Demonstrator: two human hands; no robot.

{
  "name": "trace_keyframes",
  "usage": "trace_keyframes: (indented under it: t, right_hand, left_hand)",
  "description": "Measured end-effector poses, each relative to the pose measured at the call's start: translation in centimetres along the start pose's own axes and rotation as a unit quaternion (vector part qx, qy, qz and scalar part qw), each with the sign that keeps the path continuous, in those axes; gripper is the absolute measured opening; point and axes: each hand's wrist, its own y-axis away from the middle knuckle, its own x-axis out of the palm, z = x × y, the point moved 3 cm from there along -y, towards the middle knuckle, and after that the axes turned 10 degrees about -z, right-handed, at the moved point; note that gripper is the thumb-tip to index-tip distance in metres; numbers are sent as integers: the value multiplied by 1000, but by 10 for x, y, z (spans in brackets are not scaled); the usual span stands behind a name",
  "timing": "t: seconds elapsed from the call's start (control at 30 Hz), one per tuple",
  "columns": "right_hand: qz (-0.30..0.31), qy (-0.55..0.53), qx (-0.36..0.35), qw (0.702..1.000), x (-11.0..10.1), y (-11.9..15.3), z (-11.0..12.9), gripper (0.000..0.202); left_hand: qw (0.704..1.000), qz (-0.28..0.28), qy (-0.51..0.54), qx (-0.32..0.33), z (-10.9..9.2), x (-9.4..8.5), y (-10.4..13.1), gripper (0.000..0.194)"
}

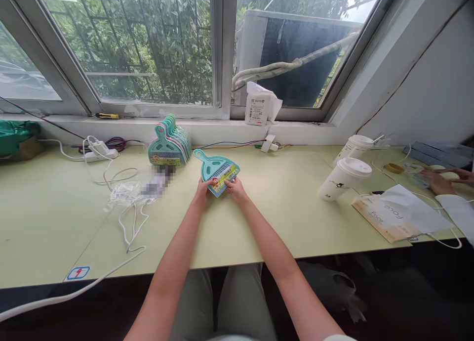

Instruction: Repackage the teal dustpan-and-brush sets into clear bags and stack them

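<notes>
Dustpan [219, 166], teal, fan-shaped and apparently plastic, sits between and just beyond the left hand [203, 191] and right hand [236, 189], each closed on its lower edge, thumbs over the bright label [226, 177], likely for balanced support. Beyond and left of the left hand, matching pans [167, 146] stand closely nested, rounded handles up, probably to save room.

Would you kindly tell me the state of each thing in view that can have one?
Left hand, closed on the dustpan set
Right hand, closed on its other side
Dustpan set, held in both hands
Dustpan stack, upright, nested
Near cup, lidded, upright
Far cup, lidded, upright
Sill tissue pack, open, tissue out
Table tissue box, open, tissue out
Power strip, adapter plugged in
Plastic wrap, crumpled
</notes>
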Motion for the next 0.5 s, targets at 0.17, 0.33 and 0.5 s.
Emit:
trace_keyframes:
  t: [0.17,0.33,0.5]
  right_hand:
    - [-4,-37,7,999,-7,-6,5,43]
    - [-29,-50,-15,998,-18,-11,9,45]
    - [-47,-48,-17,998,-24,-10,8,41]
  left_hand:
    - [986,-11,-126,109,-10,1,-2,64]
    - [814,-230,-418,331,-61,-26,11,71]
    - [634,-336,-622,315,-82,-66,14,58]
